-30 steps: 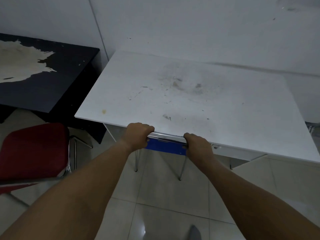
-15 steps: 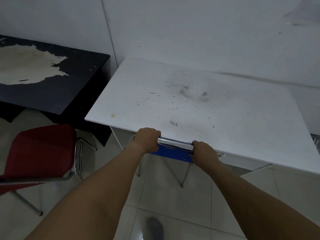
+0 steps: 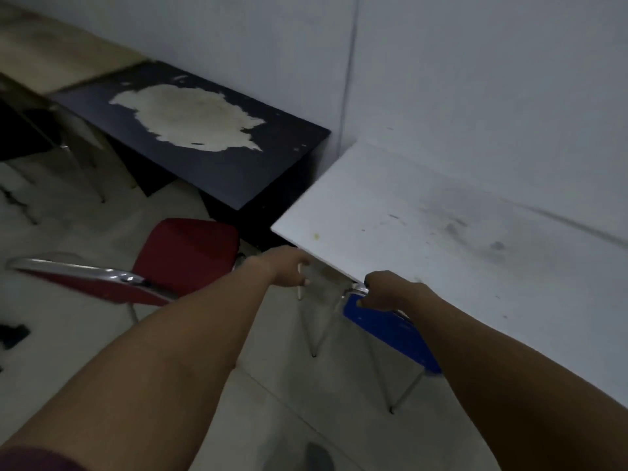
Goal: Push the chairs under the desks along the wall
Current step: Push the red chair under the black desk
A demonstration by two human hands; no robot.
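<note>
The blue chair stands tucked under the white desk, with only its backrest and chrome legs showing. My right hand still grips the chrome top rail of that backrest at the desk's front edge. My left hand is off the rail, fingers loosely apart, hovering by the desk's front left corner. A red chair with a chrome backrest rail stands out on the floor to the left, in front of the black desk with the worn pale patch.
Both desks stand against the white wall. Another chair frame shows dimly at the far left beside a beige desk. A dark object lies on the tiled floor at the left edge. My shoe is at the bottom.
My view has swung to the left, bringing the black desk and red chair into the middle. My left hand has let go of the blue chair's rail; my right hand still holds it.
</note>
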